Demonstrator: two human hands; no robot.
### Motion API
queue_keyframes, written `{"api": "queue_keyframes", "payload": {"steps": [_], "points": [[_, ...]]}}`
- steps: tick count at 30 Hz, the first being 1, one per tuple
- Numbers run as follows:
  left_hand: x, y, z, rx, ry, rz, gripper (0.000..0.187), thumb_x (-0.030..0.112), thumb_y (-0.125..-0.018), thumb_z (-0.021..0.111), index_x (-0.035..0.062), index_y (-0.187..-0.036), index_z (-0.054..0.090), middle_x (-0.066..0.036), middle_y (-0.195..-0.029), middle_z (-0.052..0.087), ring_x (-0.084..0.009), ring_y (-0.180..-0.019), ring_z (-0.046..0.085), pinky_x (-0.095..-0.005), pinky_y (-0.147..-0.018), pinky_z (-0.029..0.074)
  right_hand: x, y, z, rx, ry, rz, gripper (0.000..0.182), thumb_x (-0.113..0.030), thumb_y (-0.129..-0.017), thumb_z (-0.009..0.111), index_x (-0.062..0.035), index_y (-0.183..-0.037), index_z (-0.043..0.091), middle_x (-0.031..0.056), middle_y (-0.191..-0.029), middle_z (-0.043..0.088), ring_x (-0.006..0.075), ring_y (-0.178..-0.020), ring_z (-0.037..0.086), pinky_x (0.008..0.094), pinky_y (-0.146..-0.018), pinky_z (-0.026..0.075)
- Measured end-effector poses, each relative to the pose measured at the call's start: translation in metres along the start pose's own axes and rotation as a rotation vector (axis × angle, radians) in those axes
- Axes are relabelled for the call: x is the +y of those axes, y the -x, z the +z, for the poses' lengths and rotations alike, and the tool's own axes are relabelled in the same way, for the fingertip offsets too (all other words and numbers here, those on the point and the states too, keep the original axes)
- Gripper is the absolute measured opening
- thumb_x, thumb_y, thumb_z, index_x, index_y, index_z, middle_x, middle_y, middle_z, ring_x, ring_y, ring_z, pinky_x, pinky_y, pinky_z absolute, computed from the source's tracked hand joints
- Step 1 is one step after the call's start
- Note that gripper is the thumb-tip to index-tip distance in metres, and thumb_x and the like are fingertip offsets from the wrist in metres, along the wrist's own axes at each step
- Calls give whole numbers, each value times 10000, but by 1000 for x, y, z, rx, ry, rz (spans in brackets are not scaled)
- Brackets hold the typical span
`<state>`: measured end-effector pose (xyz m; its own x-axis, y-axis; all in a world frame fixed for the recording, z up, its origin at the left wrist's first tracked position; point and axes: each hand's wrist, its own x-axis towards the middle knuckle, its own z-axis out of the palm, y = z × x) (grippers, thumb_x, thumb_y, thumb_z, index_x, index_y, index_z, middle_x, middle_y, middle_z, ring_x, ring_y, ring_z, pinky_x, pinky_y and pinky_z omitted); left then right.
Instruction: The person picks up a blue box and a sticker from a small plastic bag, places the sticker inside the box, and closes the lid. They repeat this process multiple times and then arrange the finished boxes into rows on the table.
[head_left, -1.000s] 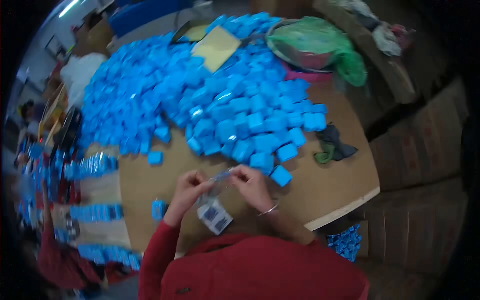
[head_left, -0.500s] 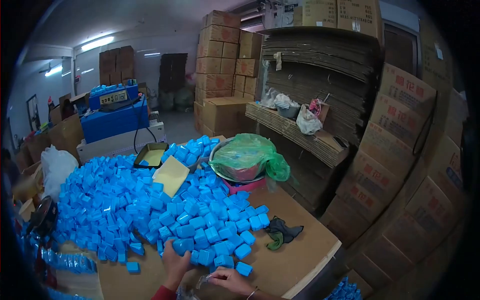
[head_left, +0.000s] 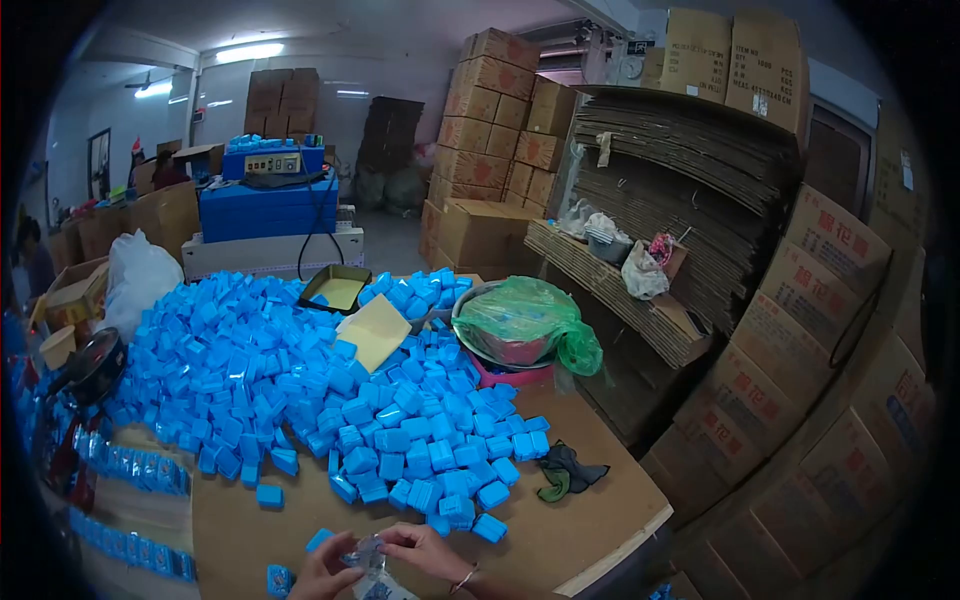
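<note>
Near the front edge of the table (head_left: 570, 520), my left hand (head_left: 325, 570) and my right hand (head_left: 422, 548) are close together. Between them is a small clear plastic bag (head_left: 372, 562), with the fingers of both hands pinching its upper part. White and dark print shows lower on the bag. One small blue plastic box (head_left: 319, 540) lies just beyond my left fingers, partly hidden by them. Another blue box with a printed front (head_left: 278, 580) is beside my left wrist. A large heap of blue boxes (head_left: 390, 440) spreads ahead of both hands.
Rows of wrapped blue boxes (head_left: 130, 545) lie at the left. A yellow card (head_left: 375, 330) rests on the heap. Behind it stands a basin under green plastic (head_left: 525, 320). A dark cloth (head_left: 570, 470) lies at right; stacked cartons (head_left: 770, 370) line that side.
My left hand has drawn back from the heap and come to the plastic bag beside my right hand. The bag is now between both hands. The view has shifted left.
</note>
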<state>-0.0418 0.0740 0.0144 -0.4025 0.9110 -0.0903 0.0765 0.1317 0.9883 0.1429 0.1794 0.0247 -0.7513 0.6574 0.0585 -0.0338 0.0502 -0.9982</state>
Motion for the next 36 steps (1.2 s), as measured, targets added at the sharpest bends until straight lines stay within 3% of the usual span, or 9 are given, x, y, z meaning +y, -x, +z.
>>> {"api": "queue_keyframes", "payload": {"steps": [5, 9, 14, 23, 26, 29, 30, 33, 36], "points": [[16, 30, 4, 1, -30, 115, 89, 77, -763, 662, 9, -723, 623, 4, -693, 605, -46, -702, 549, -210, -625, 446, 11, 3, 4, 64, -88, 73, 114, -65, -818, 662, -39, -902, 588, -17, -802, 589, 35, -758, 540, 197, -649, 442], [14, 39, 6, -5, -10, 135, 131, 115, -851, 597, -5, -808, 627, -14, -679, 596, -57, -637, 518, -232, -554, 409, 6, 8, 3, 24, -37, 132, 83, -80, -825, 643, -33, -788, 586, -18, -704, 594, 43, -652, 538, 204, -565, 438], [16, 50, 14, 98, -124, 184, 110, 83, -842, 609, -23, -814, 607, -8, -665, 580, -42, -631, 487, -219, -554, 402, -2, 13, 10, -127, -81, 288, 174, -119, -839, 641, -10, -974, 632, 28, -794, 653, 65, -637, 589, 189, -545, 448], [1, 38, 30, 138, 38, 92, 111, 73, -874, 573, -31, -837, 592, -12, -723, 603, -34, -700, 549, -205, -616, 444, 13, 19, 18, 66, -255, 275, 126, -160, -855, 630, -45, -904, 617, 55, -836, 678, 39, -574, 540, 159, -495, 391], [8, 38, 22, -99, -15, -5, 152, 101, -891, 552, -45, -872, 588, -61, -815, 629, -79, -799, 576, -231, -680, 456, 10, 15, 11, -117, -258, 303, 169, -175, -867, 612, -33, -949, 654, 42, -832, 678, 36, -580, 535, 161, -514, 396], [-8, 18, 14, 370, -275, 373, 159, 111, -861, 551, -21, -938, 594, -141, -879, 599, -202, -811, 578, -322, -618, 449, 13, 7, 9, -61, -202, 266, 196, -184, -876, 599, -38, -989, 666, 33, -835, 677, 43, -608, 559, 172, -545, 417], [-24, 5, 0, 395, -591, 410, 207, 146, -853, 556, -18, -978, 560, -221, -983, 565, -336, -934, 545, -414, -710, 453, 17, 2, 9, -42, -202, 244, 199, -179, -875, 602, -35, -998, 662, 27, -826, 671, 40, -619, 557, 176, -553, 427], [-49, -6, -9, 318, -837, 176, 244, 191, -838, 575, -14, -963, 530, -231, -943, 564, -381, -892, 542, -454, -749, 438, 38, -15, 9, -13, -174, 170, 201, -162, -871, 605, -21, -1007, 654, 16, -808, 657, 38, -648, 555, 193, -572, 449], [-45, -8, -11, 189, -562, 10, 262, 199, -823, 611, -13, -935, 503, -192, -897, 568, -301, -828, 570, -385, -726, 456, 66, -26, 13, -35, -106, 89, 191, -142, -863, 602, 3, -977, 650, 23, -806, 651, 55, -670, 563, 216, -583, 453]]}}
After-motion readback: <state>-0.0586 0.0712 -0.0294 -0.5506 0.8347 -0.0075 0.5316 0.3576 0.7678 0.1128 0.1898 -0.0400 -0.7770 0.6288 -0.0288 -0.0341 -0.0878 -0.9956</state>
